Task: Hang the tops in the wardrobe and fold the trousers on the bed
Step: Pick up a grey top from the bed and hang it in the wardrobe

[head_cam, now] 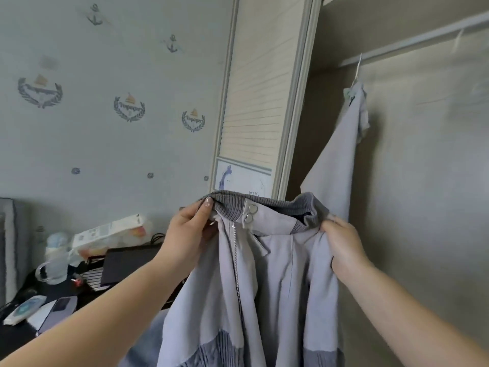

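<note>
Both hands held up a lilac zip jacket [264,274] before the open wardrobe [412,181]: the left hand [191,229] pinched its ribbed grey collar [267,205], the right hand [342,247] clutched the shoulder cloth. Behind, another lilac top [338,154] hung from the wardrobe rail [412,42]

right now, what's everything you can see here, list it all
jacket: one, lilac with grey ribbed collar, zip and two heart snaps, held up in front of the wardrobe
hanging top: one, lilac, on a hanger from the wardrobe rail
wardrobe door: one, cream, slatted, left of the opening
wallpaper: pale, with anchors and crests
bottle: one, clear, on the dark desk
box: one, white, behind the bottle
phone: one, dark, on the desk
left hand: pinches the collar
right hand: grips the collar's other side
</note>
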